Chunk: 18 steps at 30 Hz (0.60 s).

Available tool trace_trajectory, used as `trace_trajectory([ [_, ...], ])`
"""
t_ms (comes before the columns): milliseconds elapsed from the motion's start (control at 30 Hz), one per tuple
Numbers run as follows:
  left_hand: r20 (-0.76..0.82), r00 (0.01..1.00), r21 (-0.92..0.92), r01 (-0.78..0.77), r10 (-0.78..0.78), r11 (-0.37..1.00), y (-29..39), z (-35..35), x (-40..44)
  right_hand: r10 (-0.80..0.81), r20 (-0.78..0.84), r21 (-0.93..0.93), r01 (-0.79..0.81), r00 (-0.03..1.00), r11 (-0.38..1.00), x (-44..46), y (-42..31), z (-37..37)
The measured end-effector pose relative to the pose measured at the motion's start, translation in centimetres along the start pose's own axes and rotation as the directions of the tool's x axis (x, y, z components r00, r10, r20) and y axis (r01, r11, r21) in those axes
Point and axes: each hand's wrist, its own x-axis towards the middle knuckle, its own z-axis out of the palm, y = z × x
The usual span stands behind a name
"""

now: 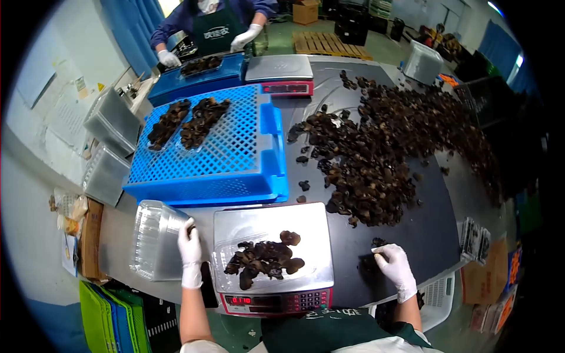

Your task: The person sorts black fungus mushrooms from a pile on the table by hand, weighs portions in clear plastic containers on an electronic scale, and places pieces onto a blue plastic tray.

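My left hand (189, 247), in a white glove, is at the right side of a stack of clear plastic trays (156, 241), fingers bent round something dark and small. My right hand (395, 267), also gloved, is over the black mat with thumb and fingers pinched beside dark fungus pieces (379, 242). Between the hands is a scale (316, 235) with a red display reading 0.110. On its plate lies a clear tray (223, 244) with a loose heap of dark wood ear fungus (265, 260). A large fungus pile (371, 170) spreads over the mat beyond my right hand.
An upturned blue crate (235, 135) carries two filled trays. Behind it are a second scale (279, 69) and a co-worker's gloved hands (246, 37) at a blue box (229, 73). More tray stacks (112, 120) stand at left; a white basket (438, 300) is below the right front edge.
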Motion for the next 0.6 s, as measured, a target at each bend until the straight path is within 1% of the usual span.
trace_trajectory([
  [33,0.14,0.941,-0.213,0.332,-0.308,0.919,4.5,-1.5,-0.9,0.031,-0.014,-0.017,-0.031,0.999,0.999,-0.6,1.3,-0.2],
  [67,0.138,0.92,-0.338,0.392,-0.367,0.856,7.8,-2.0,-2.2,0.069,-0.032,-0.04,-0.07,0.997,0.997,-1.3,2.5,-0.6],
  [100,0.202,0.924,-0.507,0.383,-0.326,0.772,9.2,-2.8,-3.7,0.081,-0.06,-0.055,-0.084,0.995,0.995,-1.7,3.5,-0.9],
  [133,0.286,0.916,-0.659,0.401,-0.281,0.637,11.7,-3.4,-5.4,0.087,-0.088,-0.114,-0.097,0.992,0.989,-2.1,4.8,-1.0],
  [167,0.308,0.904,-0.682,0.427,-0.295,0.594,14.0,-3.6,-7.3,0.109,-0.088,-0.136,-0.12,0.99,0.983,-2.4,5.9,-1.0],
  [200,0.379,0.89,-0.705,0.456,-0.255,0.542,15.8,-3.5,-9.1,0.125,-0.087,-0.157,-0.137,0.988,0.978,-2.6,6.8,-1.0],
  [233,0.429,0.85,-0.746,0.525,-0.307,0.411,18.2,-2.7,-11.1,0.133,-0.051,-0.158,-0.14,0.99,0.978,-2.7,7.5,-0.9],
  [267,0.501,0.809,-0.733,0.586,-0.307,0.346,19.9,-1.5,-12.9,0.136,-0.013,-0.154,-0.136,0.991,0.979,-2.8,8.1,-0.5],
  [300,0.533,0.733,-0.662,0.672,-0.422,0.332,23.3,0.1,-14.9,0.09,-0.065,-0.128,-0.097,0.994,0.987,-2.9,8.4,0.1],
  [333,0.628,0.681,-0.613,0.731,-0.378,0.298,24.1,2.0,-16.5,0.039,-0.115,-0.103,-0.051,0.993,0.993,-2.7,8.7,0.7],
  [367,0.716,0.647,-0.585,0.761,-0.263,0.281,25.1,4.3,-18.2,0.07,-0.089,-0.075,-0.077,0.994,0.994,-2.4,9.4,1.3],
  [400,0.797,0.566,-0.456,0.794,-0.213,0.402,25.2,6.4,-19.6,0.054,-0.132,-0.051,-0.061,0.99,0.997,-1.9,9.2,1.3],
  [433,0.861,0.455,-0.311,0.825,-0.228,0.473,25.3,8.6,-21.1,0.009,-0.151,-0.038,-0.015,0.989,0.999,-1.2,9.3,1.6],
  [467,0.869,0.432,-0.204,0.757,-0.241,0.621,26.0,11.3,-22.2,-0.036,-0.169,-0.024,0.032,0.985,0.999,-0.6,9.5,2.1],
  [500,0.876,0.407,-0.068,0.635,-0.258,0.77,25.0,13.9,-23.1,-0.057,-0.088,-0.003,0.057,0.994,0.998,-0.2,9.7,2.6],
  [533,0.858,0.472,-0.023,0.428,-0.202,0.904,24.2,16.5,-24.0,-0.081,-0.005,0.021,0.081,0.997,0.996,0.1,10.3,3.2],
  [567,0.837,0.515,-0.023,0.372,-0.185,0.928,23.7,18.8,-24.9,-0.117,-0.011,0.062,0.117,0.993,0.991,0.3,11.7,4.3],
  [600,0.83,0.55,-0.041,0.23,-0.095,0.972,21.7,20.9,-25.5,-0.112,-0.008,0.076,0.113,0.994,0.991,0.2,12.3,3.9],
])
